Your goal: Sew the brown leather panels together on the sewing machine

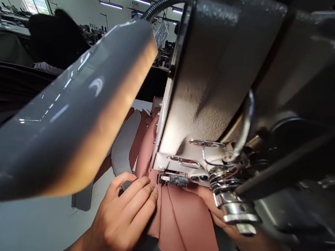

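Observation:
A dusty-pink leather piece (185,225) lies folded under the head of an industrial sewing machine (221,87), with a grey mesh-lined panel (124,144) running back beside it. My left hand (122,217) rests on the pink piece just left of the presser foot (173,179), fingers together and pressing its edge flat. My right hand (220,213) lies on the material to the right of the foot, mostly hidden behind the machine's thread tension parts, so its fingers barely show.
A grey lamp shade (64,117) on a black gooseneck fills the left of the view, close to my head. A pale table top (29,226) lies below. A person in dark clothes (56,38) sits at the far left, with more workstations behind.

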`<state>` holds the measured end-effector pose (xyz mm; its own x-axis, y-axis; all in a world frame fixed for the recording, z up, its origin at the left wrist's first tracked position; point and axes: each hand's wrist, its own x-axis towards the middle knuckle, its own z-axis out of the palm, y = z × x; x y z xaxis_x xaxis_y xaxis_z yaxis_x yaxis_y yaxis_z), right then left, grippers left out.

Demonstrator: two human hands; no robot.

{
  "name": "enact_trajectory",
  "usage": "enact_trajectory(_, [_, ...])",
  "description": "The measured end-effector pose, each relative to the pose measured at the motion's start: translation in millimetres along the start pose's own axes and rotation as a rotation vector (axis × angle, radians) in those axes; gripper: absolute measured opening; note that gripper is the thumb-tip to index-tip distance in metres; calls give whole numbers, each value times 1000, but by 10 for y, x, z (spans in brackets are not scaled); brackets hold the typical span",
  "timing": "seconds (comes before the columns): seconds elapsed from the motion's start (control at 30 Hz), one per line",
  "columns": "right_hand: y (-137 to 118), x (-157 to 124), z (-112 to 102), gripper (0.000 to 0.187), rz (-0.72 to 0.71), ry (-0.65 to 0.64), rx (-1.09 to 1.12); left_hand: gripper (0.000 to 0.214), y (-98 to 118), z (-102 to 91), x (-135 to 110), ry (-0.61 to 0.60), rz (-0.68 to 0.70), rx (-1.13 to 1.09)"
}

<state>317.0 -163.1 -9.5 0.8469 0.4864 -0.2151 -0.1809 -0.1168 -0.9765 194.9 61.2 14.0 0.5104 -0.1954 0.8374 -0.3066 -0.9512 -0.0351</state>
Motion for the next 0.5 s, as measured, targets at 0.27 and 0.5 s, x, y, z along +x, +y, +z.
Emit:
enact_trajectory(0.27, [-383,-13,499,39,-47,-174,-291,24,28,-40,-94,-40,39,39])
enact_trajectory(0.5, [-449,-148,511,29,-39,-204,-238,23,60,-130,-273,-128,92,-68])
